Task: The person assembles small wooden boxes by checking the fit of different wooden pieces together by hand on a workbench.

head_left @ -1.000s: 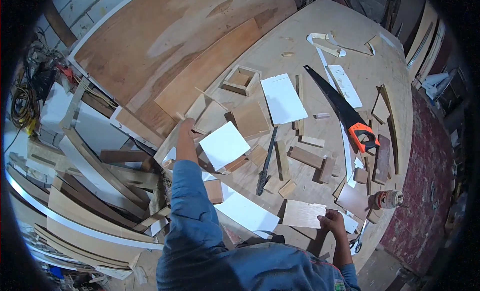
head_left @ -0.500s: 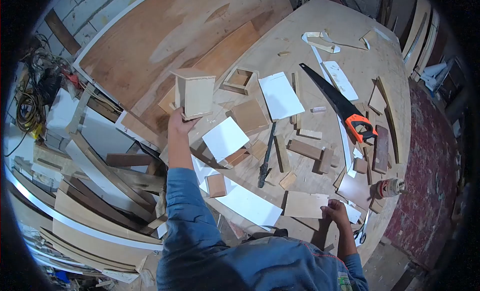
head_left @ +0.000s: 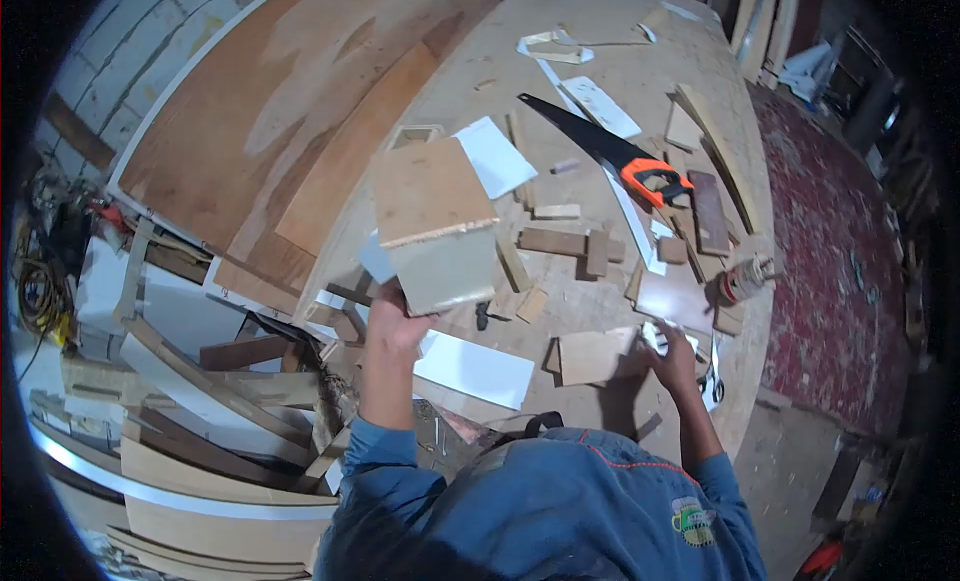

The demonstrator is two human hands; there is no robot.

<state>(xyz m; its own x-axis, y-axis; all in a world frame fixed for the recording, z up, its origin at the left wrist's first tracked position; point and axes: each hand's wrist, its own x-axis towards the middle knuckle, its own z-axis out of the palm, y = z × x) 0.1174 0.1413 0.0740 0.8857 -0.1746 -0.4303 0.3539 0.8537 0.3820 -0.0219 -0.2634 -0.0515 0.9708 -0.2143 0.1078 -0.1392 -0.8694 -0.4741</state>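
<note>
My left hand point(head_left: 396, 327) grips a small wooden box point(head_left: 445, 271) from below and holds it up over the table. A flat brown board point(head_left: 432, 193) caps the box, its lighter edge toward me. Closed at the right end of a pale wooden panel point(head_left: 598, 356), my right hand point(head_left: 674, 356) has a small white thing point(head_left: 655, 335) at its fingers, whose kind I cannot make out. Scissors point(head_left: 716, 381) lie just right of that hand. The raised box hides part of the table behind it.
A handsaw point(head_left: 600, 146) with an orange handle lies across the table point(head_left: 480, 41). Several wood blocks point(head_left: 565, 243) and white boards point(head_left: 475, 369) are scattered about. A glue bottle point(head_left: 745, 279) stands near the right edge. Large plywood point(head_left: 250, 111) leans at the left.
The box in my left hand has come nearer and tilted, so its brown top board now faces me. My right hand has moved from the panel's edge to a white thing beside it.
</note>
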